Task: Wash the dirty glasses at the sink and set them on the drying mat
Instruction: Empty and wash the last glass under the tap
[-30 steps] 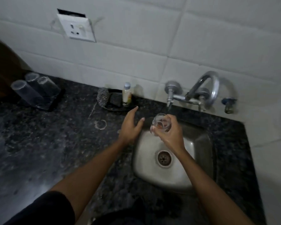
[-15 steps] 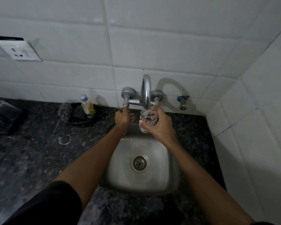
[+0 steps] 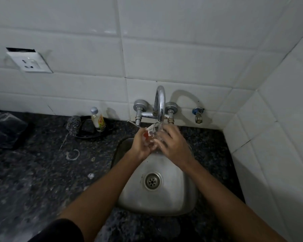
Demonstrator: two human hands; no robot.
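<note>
Just right of centre in the frame, both hands meet over the back edge of the steel sink (image 3: 164,203), right under the curved spout of the tap (image 3: 159,102). The glass (image 3: 151,135) sits between them, tilted, its clear wall catching light and partly blurred by water, so its outline is hard to follow. The left hand (image 3: 141,143) cups it from the left with fingers curled round the lower part. The right hand (image 3: 171,143) covers it from the right, fingers curled and wrapped over the side. A reddish patch shows through the glass near the left palm; what it is cannot be told.

Both forearms run in from the bottom of the frame, the left one ending in a dark sleeve (image 3: 58,231) at the lower left. The drain (image 3: 152,180) lies in the middle of the basin, below the hands.

On the dark speckled counter (image 3: 33,172), left of the tap, a black dish (image 3: 87,135) holds a small bottle (image 3: 98,119) with a yellow label standing upright and a metal scrubber (image 3: 73,125) leaning at its left rim. At the far left edge lies a dark mat (image 3: 5,130) with clear shapes on it, too blurred to make out. A white wall socket (image 3: 29,62) is set in the tiles at upper left
</note>
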